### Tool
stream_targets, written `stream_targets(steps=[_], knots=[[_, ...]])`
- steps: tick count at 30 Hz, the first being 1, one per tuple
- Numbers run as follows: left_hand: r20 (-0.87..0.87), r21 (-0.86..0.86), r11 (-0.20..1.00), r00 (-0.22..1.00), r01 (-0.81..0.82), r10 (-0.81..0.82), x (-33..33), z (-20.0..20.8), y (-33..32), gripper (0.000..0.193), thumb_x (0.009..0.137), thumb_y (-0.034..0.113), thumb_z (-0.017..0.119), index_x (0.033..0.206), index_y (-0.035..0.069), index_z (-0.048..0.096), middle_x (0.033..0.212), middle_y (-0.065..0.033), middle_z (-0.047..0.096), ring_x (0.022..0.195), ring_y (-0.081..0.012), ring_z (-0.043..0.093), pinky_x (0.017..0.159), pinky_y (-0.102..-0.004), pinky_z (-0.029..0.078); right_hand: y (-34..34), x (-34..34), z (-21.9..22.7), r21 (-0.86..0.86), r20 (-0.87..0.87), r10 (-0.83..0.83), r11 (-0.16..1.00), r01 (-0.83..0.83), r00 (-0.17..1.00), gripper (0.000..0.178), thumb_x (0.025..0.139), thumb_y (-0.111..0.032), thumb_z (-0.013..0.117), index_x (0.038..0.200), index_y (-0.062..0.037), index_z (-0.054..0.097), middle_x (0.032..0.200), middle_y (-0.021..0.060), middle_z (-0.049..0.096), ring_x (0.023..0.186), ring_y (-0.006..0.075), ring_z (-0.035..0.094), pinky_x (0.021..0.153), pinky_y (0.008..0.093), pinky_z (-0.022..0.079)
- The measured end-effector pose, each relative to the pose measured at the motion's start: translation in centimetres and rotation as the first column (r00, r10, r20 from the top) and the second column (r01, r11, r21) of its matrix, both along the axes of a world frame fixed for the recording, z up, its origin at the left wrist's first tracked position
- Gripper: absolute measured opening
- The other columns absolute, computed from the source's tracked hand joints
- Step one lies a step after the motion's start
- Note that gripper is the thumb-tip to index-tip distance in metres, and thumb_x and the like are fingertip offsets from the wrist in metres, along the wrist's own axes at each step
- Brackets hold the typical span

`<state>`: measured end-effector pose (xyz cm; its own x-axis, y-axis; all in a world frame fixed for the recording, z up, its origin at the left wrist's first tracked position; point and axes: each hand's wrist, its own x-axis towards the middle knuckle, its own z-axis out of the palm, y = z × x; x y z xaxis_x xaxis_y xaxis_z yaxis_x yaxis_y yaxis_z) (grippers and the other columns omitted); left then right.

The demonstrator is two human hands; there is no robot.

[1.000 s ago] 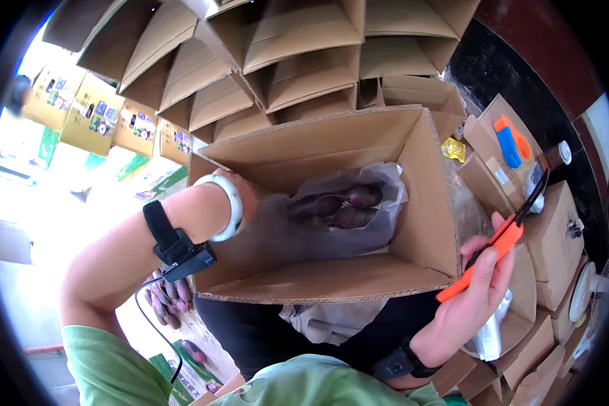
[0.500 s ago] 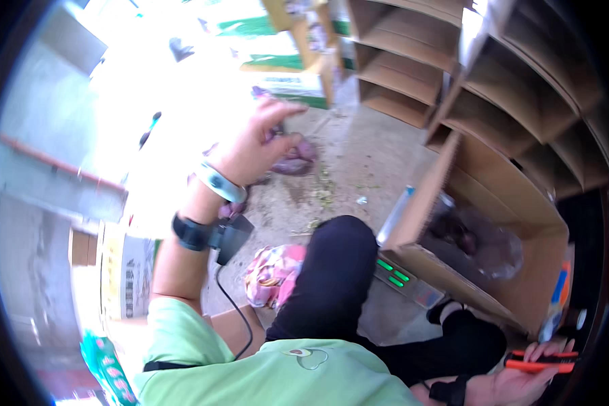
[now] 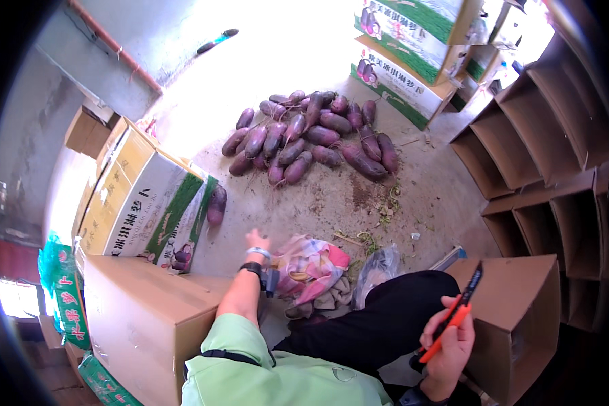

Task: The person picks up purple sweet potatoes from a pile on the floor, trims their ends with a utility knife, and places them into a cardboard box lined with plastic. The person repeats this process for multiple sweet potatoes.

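Observation:
My right hand [image 3: 450, 345] grips orange-and-black pruning snips [image 3: 457, 318], their dark tip pointing up and away. It is raised beside my black-trousered knee, in front of an open cardboard box [image 3: 514, 298]. My left hand [image 3: 257, 241] is stretched forward with nothing visible in it, fingers apart as far as their small size shows. Just right of it lies a crumpled pink checked cloth [image 3: 311, 267] on the floor. Beyond, a heap of long purple radishes [image 3: 294, 139] is spread over the concrete. One lone radish [image 3: 216, 205] rests against a printed carton [image 3: 152, 196] at the left.
A closed brown box [image 3: 139, 291] stands by my left arm. Clear plastic film [image 3: 377, 271] lies by my knee. Leaf scraps [image 3: 386, 210] litter the floor. Printed cartons [image 3: 399, 81] are stacked at the far right, with open cardboard boxes [image 3: 541, 122] on the right.
My view has swung, bringing the whole radish heap into sight. My left hand has drawn back from the radishes toward the cloth. The snips in my right hand now point upward.

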<state>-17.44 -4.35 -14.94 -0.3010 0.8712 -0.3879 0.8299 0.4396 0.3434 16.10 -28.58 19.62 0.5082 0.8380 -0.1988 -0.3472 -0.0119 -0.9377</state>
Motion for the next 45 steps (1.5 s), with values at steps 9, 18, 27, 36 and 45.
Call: stream_targets(steps=[9,18,27,36,45], knots=[[-0.258,0.159,0.943,0.91,-0.292,0.325,-6.7,1.2,9.2,0.068,0.071,0.021,0.07,0.13,0.009,0.038,0.13,-0.0152,0.043,0.122,-0.0324,0.038,0.101,-0.0413,0.034,6.3,-2.2,-3.3,-0.113,-0.053,0.165,0.979,-0.17,0.985,0.041,0.089,-0.024,0.053,0.118,0.0023,0.043,0.069,0.0109,0.051,0.047,0.0128,0.045,0.044,0.0238,0.038],[-0.358,0.066,0.978,0.91,-0.199,0.21,-15.0,-4.4,12.5,0.094,0.064,0.038,0.074,0.139,0.009,0.025,0.142,-0.0148,0.029,0.132,-0.0352,0.023,0.11,-0.0404,0.018,8.7,-2.1,-2.7,-0.265,-0.198,0.224,0.925,-0.272,0.954,0.057,0.085,-0.037,0.06,0.123,0.0013,0.041,0.077,0.0075,0.052,0.057,0.0118,0.045,0.049,0.0229,0.036],[-0.052,0.363,0.872,0.928,-0.327,0.369,-10.8,-2.4,12.1,0.081,0.061,0.044,0.077,0.123,0.002,0.046,0.111,-0.0167,0.056,0.109,-0.0326,0.049,0.095,-0.0406,0.038,9.6,-3.1,-2.8,-0.308,-0.174,0.2,0.919,-0.246,0.964,0.06,0.082,-0.039,0.063,0.121,0.0022,0.043,0.075,0.0074,0.051,0.057,0.0112,0.045,0.05,0.0217,0.036],[0.408,0.1,0.833,0.786,-0.544,0.464,-8.6,-6.7,15.0,0.087,0.062,0.031,0.08,0.129,-0.005,0.039,0.126,-0.0225,0.047,0.114,-0.0305,0.048,0.098,-0.0371,0.037,8.5,-2.6,-4.9,-0.228,-0.098,0.135,0.961,-0.154,0.986,0.061,0.08,-0.038,0.065,0.115,0.0065,0.044,0.064,0.0122,0.054,0.047,0.0126,0.046,0.044,0.0219,0.037],[0.284,0.372,0.717,0.808,-0.59,0.517,-4.0,-4.5,14.7,0.063,0.07,0.026,0.076,0.118,-0.003,0.048,0.106,-0.0191,0.058,0.095,-0.0262,0.057,0.081,-0.0343,0.047,8.0,-2.1,-4.6,-0.232,-0.128,0.053,0.969,-0.082,0.99,0.063,0.079,-0.04,0.067,0.113,0.0087,0.046,0.064,0.0138,0.055,0.048,0.0125,0.047,0.046,0.0212,0.037]])
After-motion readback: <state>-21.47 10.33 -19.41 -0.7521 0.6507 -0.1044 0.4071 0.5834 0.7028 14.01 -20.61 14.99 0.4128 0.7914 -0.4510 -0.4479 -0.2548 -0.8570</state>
